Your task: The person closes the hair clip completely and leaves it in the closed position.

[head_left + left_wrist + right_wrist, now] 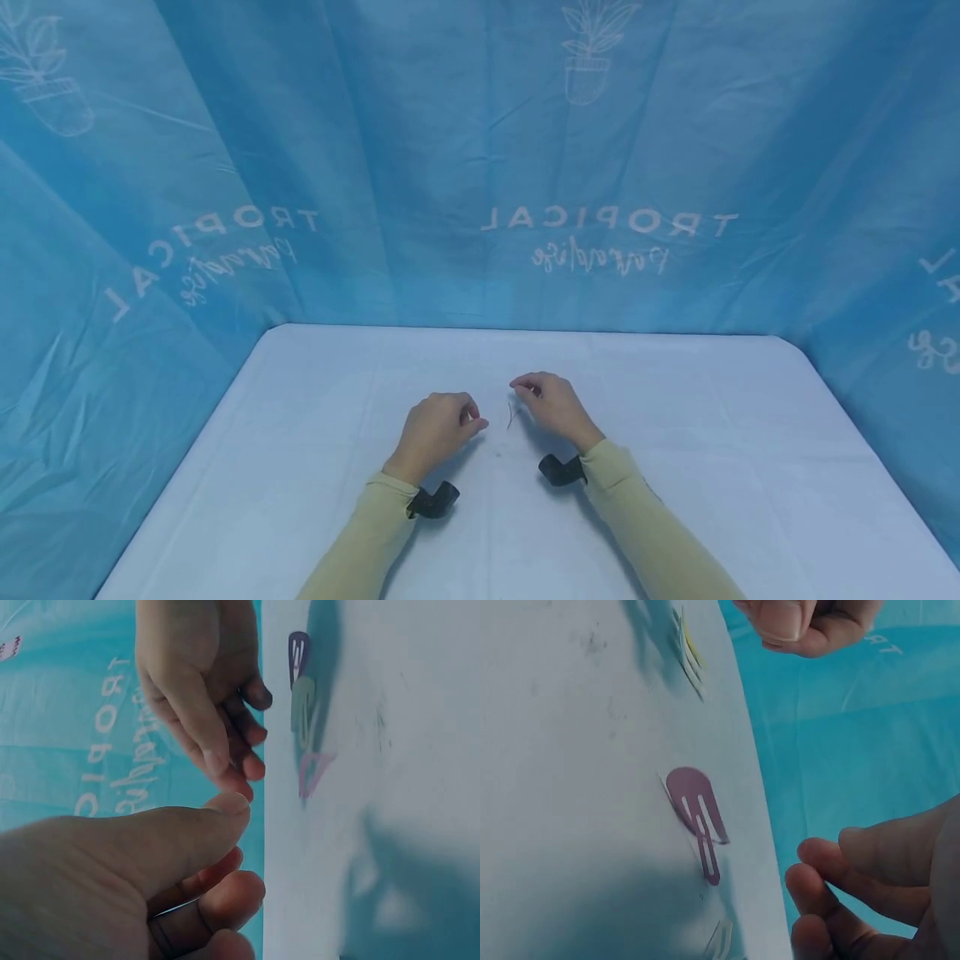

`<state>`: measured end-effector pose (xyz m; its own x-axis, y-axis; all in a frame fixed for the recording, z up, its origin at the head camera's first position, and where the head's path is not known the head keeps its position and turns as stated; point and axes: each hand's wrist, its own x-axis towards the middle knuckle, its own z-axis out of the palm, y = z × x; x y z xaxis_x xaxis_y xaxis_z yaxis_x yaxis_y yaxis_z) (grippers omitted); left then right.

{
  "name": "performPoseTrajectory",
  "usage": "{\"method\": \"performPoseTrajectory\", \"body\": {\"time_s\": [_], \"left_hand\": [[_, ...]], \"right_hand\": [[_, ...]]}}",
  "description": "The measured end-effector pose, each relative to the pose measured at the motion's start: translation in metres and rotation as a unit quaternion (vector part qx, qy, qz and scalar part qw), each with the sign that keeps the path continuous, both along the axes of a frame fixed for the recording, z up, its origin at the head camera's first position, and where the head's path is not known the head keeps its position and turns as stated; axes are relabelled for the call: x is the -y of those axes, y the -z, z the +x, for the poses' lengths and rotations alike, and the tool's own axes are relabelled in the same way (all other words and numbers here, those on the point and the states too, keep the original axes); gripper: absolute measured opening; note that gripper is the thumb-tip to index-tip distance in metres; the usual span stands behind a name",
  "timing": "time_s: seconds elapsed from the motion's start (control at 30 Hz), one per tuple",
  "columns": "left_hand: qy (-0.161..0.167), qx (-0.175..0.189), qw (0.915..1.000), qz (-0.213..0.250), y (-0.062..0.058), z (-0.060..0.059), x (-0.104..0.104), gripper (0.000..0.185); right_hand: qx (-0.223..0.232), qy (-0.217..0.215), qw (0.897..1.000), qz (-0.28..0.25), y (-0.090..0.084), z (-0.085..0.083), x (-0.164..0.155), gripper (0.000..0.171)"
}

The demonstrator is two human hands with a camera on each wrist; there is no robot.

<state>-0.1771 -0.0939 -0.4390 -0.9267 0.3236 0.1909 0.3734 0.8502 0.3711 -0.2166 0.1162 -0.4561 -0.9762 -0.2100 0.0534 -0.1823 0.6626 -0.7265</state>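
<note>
Two hands hover close together over the middle of a white cloth-covered counter, both in pale yellow-green long sleeves with a black strap at each wrist. The left hand has its fingers curled loosely inward, thumb tip stretched out beside them; its wrist view shows this grip pinching nothing, with a dark ring on one finger. The right hand is held just beside it, knuckles up and fingers bent downward; in its own wrist view the fingertips sit slightly apart with nothing between them, so that grip is also slack and holds nothing. On the counter between and just beyond the two hands lie several small flat snap hair clips. The right wrist view shows a purple teardrop-shaped snap hair clip lying flat, with a yellowish clip farther off near the left hand and the tip of another pale clip at the bottom edge. The left wrist view shows a dark purple clip, a green clip and a pink triangular clip in a row, close to the right hand's fingertips but not touched. Behind the counter hangs a blue backdrop sheet printed with white plant drawings and lettering.
</note>
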Motion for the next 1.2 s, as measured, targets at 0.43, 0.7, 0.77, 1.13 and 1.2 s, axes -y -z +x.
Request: {"method": "performPoseTrajectory", "body": {"time_s": [0.43, 0.7, 0.77, 1.13, 1.2], "left_hand": [[0.001, 0.031, 0.9972, 0.068, 0.008, -0.002, -0.018, 0.018], [-0.013, 0.037, 0.9964, 0.075, 0.016, -0.003, -0.03, 0.017], [-0.017, 0.042, 0.9961, 0.076, 0.018, -0.003, -0.031, 0.017], [-0.006, 0.049, 0.9964, 0.069, 0.023, -0.001, -0.034, 0.017], [-0.007, 0.049, 0.9966, 0.066, 0.024, -0.001, -0.034, 0.017]], "right_hand": [[-0.058, -0.059, 0.997, -0.003, 0.01, -0.004, -0.007, 0.018], [-0.053, -0.065, 0.996, 0.021, 0.014, -0.004, -0.005, 0.018], [-0.052, -0.063, 0.996, 0.025, 0.016, -0.005, -0.005, 0.018], [-0.057, -0.073, 0.995, 0.026, 0.022, -0.006, -0.005, 0.017], [-0.054, -0.074, 0.995, 0.027, 0.023, -0.007, -0.005, 0.017]]}}
